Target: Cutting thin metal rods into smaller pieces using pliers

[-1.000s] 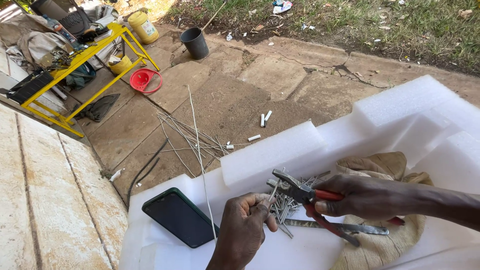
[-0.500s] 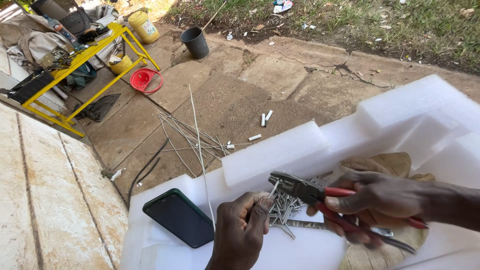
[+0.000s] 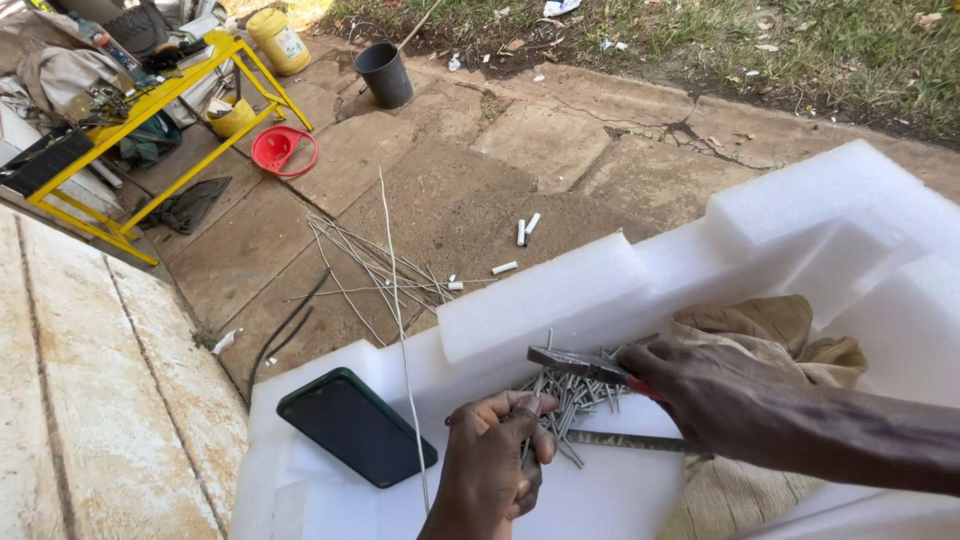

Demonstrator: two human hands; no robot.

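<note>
The right hand [image 3: 715,400] has its grip closed around the red handles of a pair of pliers [image 3: 580,365], whose dark jaws point left over a pile of short cut wire pieces [image 3: 572,400] lying on the white foam block [image 3: 620,290]. The left hand [image 3: 495,465] is curled shut around a long thin wire [image 3: 400,330] that rises upward, its fingertips touching the pile. A dark phone [image 3: 355,428] lies on the foam just left of it, and a tan cloth [image 3: 770,325] sits behind the right hand.

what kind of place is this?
Likely an outdoor yard workspace: cracked paving edged by grass, a yellow metal stand piled with gear, loose wires on the ground.
</note>
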